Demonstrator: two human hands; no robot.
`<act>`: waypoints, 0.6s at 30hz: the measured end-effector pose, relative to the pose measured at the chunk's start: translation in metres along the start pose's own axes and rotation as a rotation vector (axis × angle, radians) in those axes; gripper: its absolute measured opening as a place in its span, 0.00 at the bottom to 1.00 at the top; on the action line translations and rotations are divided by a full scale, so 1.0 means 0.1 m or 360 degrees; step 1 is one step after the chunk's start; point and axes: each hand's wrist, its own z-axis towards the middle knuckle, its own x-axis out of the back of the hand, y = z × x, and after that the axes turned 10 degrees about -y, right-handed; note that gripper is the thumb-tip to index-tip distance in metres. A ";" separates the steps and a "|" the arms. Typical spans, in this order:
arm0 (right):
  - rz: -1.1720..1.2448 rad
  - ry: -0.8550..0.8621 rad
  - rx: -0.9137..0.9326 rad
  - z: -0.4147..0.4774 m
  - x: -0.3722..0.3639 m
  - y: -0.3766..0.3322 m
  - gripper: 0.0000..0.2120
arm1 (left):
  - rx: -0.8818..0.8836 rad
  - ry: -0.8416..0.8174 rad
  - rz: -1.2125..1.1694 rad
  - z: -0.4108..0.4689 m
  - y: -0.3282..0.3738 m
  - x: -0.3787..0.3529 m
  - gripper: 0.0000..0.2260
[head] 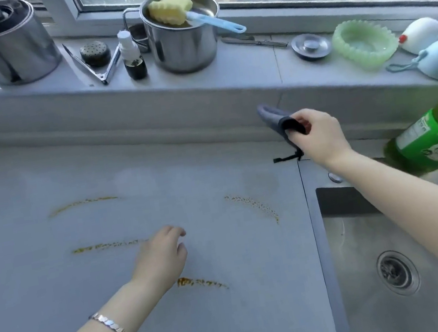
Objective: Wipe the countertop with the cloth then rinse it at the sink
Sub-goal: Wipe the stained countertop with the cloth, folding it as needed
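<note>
Right hand [317, 135] is gripping a dark grey fabric cloth [277, 122] near the backsplash; left hand [163, 256], loosely open and empty, is hovering over the stained grey countertop [225, 251].

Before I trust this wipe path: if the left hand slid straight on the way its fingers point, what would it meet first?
Probably the speckled brown streak on the countertop, up-right of the left hand; nothing else shows between.

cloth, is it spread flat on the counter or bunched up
Bunched up. The grey cloth is gripped in the right hand, held off the countertop, its loop dangling below.
</note>
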 end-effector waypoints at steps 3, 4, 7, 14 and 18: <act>0.0226 -0.0161 -0.0295 -0.51 -0.10 0.29 0.05 | -0.0049 0.0186 -0.0030 -0.22 -0.23 -0.23 0.16; 0.0258 -0.0166 -0.0339 -0.65 -0.12 0.34 0.05 | -0.0040 0.0225 -0.0014 -0.30 -0.30 -0.32 0.17; 0.0200 0.0080 -0.0205 -1.01 -0.15 0.30 0.03 | -0.0045 0.0307 0.0085 -0.42 -0.48 -0.60 0.20; -0.0202 -0.0323 -0.0251 -1.32 -1.12 0.46 0.17 | -0.0118 0.0398 -0.0012 -0.39 -0.55 -0.90 0.21; -0.0651 -0.0279 -0.0436 -0.93 -1.67 0.72 0.25 | -0.0173 0.0491 -0.0037 -0.33 -0.61 -0.97 0.18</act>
